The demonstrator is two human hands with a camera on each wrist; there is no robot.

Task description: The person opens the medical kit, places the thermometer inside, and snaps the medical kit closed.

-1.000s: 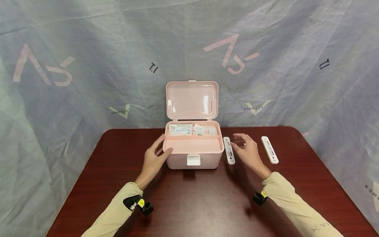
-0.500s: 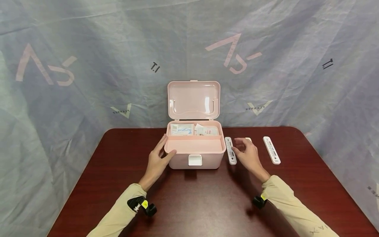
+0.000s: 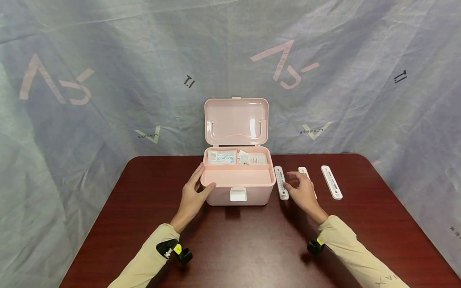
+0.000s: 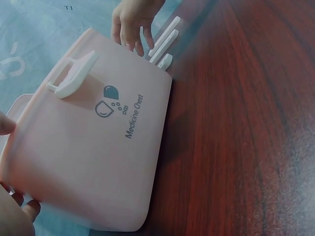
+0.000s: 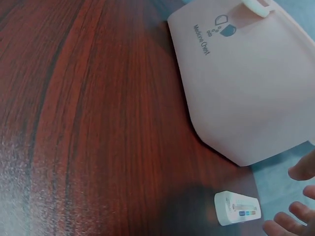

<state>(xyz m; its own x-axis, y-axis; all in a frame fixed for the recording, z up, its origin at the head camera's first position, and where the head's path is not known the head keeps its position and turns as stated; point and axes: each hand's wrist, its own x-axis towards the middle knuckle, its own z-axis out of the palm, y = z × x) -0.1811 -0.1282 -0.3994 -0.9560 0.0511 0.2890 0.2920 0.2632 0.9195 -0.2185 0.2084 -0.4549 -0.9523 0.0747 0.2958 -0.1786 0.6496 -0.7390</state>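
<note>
A pink medicine chest (image 3: 237,176) stands with its lid (image 3: 236,122) raised; white letters-marked packets lie in its two back compartments. At the chest's left side is my left hand (image 3: 192,198), its thumb at the front rim and fingers along the side wall. My right hand (image 3: 304,194) hovers right of the chest with thumb and fingers apart, holding nothing visible. Its thumb is close to the nearest white thermometer (image 3: 281,183). A second thermometer (image 3: 303,171) is partly hidden behind that hand, and a third thermometer (image 3: 331,182) lies to its right.
A dark red wooden table (image 3: 252,244) carries everything, with its back edge against a grey-blue printed cloth (image 3: 162,80). The chest's white front latch (image 3: 238,195) sticks out from the rim.
My right hand has drawn slightly back toward me, so the middle thermometer now shows behind it. The left hand stays at the chest. The whole view has shifted a little.
</note>
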